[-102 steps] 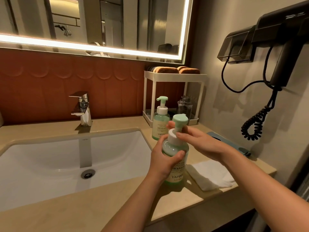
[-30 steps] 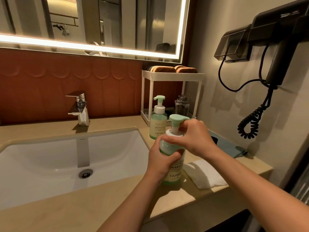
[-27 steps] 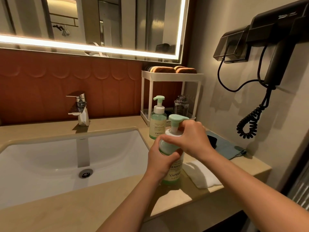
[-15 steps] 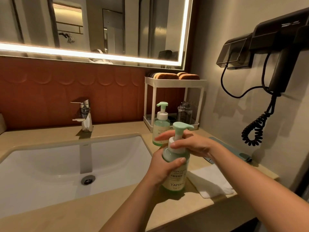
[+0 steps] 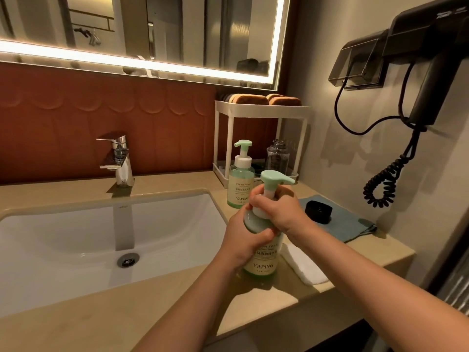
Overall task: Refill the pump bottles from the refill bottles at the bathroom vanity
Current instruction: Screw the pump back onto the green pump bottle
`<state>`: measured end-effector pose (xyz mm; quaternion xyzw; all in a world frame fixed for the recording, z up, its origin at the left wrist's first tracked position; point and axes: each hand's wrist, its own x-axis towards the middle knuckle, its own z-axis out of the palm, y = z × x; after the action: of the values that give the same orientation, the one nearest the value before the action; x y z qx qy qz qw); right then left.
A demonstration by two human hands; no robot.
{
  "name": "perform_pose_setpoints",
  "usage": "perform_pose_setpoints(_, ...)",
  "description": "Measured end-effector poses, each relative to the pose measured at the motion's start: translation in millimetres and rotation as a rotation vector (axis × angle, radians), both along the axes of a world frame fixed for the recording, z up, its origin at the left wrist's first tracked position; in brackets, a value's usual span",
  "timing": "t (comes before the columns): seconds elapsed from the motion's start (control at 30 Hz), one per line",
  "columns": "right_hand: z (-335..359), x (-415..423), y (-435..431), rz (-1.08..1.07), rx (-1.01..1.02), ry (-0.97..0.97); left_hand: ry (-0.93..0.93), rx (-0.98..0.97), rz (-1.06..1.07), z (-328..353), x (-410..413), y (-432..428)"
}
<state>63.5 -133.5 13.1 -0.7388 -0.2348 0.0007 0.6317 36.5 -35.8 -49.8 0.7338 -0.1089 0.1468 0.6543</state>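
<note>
Left hand [image 5: 241, 241] wraps the body of the near pump bottle [image 5: 264, 265]. The bottle is upright, base on the vanity counter [image 5: 165, 295], just right of the sink basin [image 5: 76, 237]. Right hand [image 5: 278, 212] is curled tight around the white pump collar, under the green pump head [image 5: 274, 177], nozzle pointing right.

Second pump bottle [image 5: 240, 179] stands behind it, in front of the white rack [image 5: 261, 107]. Clear bottle [image 5: 278, 158] sits on the rack's lower shelf. Black cap [image 5: 318, 212] lies on a blue cloth [image 5: 342, 226]. White folded towel [image 5: 302, 269] lies beside the held bottle's base. Faucet [image 5: 118, 158] is behind the basin, hair dryer [image 5: 431, 72] on the right wall.
</note>
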Motion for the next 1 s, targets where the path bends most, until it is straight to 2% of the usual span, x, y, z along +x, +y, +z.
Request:
perform_pose_setpoints(0.13, -4.7, -1.1, 6.5, -0.168, 0.004, -0.029, 0.008, 0.007, 0.039, 0.1, -0.4, -1.8)
perform_pose_setpoints(0.23, -6.3, 0.0, 5.2, -0.205, -0.082, 0.007, 0.003, 0.014, 0.065, -2.3, 1.3, -2.5)
perform_pose_setpoints(0.3, -2.7, 1.9, -2.2, -0.112, -0.19, 0.036, 0.0, 0.011, 0.073, -3.1, 2.8, -3.2)
perform_pose_setpoints(0.4, 8.0, 3.4, -15.3, 0.089, -0.183, 0.104, 0.0, 0.017, 0.088, -3.0, 7.9, -4.0)
perform_pose_setpoints(0.6, 13.8, 28.2, -28.1, 0.122, -0.264, 0.063, 0.008, 0.016, 0.138, 2.3, 24.8, -6.2)
perform_pose_setpoints(0.83, 11.4, 70.0, -48.9, 0.016, -0.273, -0.007, 0.037, -0.004, 0.206, 1.5, 57.9, -3.9)
perform_pose_setpoints(1.0, 2.0, 112.7, -45.7, -0.282, -0.17, -0.037, 0.048, 0.009, 0.282, 1.8, 83.5, -2.3)
